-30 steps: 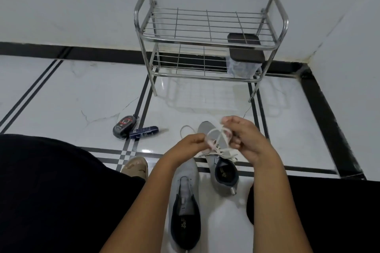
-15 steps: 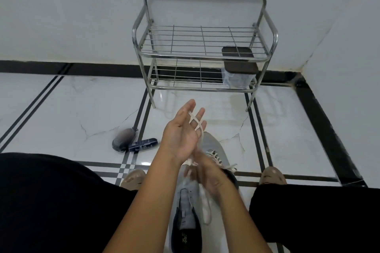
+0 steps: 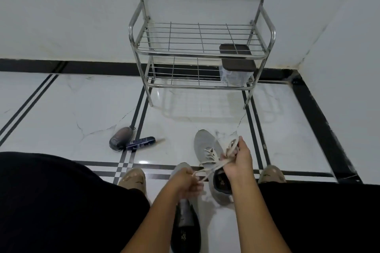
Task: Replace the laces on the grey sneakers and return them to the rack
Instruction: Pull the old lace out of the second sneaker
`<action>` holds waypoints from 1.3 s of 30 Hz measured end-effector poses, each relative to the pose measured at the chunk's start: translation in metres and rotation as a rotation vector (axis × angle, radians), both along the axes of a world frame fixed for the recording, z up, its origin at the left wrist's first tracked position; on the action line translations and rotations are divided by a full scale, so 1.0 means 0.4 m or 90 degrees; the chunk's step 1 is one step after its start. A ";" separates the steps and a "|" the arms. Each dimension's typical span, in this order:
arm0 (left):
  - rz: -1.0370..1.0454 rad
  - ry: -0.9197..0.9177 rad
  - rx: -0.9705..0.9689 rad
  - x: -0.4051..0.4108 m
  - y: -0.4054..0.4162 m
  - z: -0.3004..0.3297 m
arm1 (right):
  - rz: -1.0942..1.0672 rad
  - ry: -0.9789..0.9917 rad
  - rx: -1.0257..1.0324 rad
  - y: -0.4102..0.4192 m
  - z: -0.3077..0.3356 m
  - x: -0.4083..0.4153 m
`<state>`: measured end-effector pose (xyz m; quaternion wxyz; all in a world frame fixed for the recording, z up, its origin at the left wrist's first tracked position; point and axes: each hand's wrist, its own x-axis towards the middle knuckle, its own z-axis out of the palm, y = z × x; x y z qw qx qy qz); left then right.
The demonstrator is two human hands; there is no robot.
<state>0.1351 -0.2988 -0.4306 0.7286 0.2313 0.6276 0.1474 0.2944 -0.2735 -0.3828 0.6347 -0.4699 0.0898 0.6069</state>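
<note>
Laced sneaker (image 3: 205,146) toe toward rack (image 3: 201,35), lace (image 3: 213,163) between hands.

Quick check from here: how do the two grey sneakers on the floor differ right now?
The far sneaker has white lace threaded through its eyelets; the near sneaker shows none. The far sneaker lies angled on the tile, fully visible; the near sneaker is partly covered by the left hand. The right hand holds lace over the far sneaker. Both are grey with dark insides, off the rack.

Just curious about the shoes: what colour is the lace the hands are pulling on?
The lace is off-white or cream, clearest in the head view against the grey sneaker.
</note>
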 end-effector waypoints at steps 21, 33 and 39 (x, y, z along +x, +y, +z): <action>-0.501 0.466 -0.008 -0.054 -0.098 -0.145 | 0.486 -0.877 -0.499 0.063 -0.173 0.247; -0.348 0.681 0.170 -0.105 -0.015 -0.107 | 0.692 -0.852 -0.345 -0.133 -0.264 -0.018; -0.360 0.681 0.174 -0.080 -0.037 -0.104 | 0.677 -0.722 -0.385 -0.213 -0.274 -0.103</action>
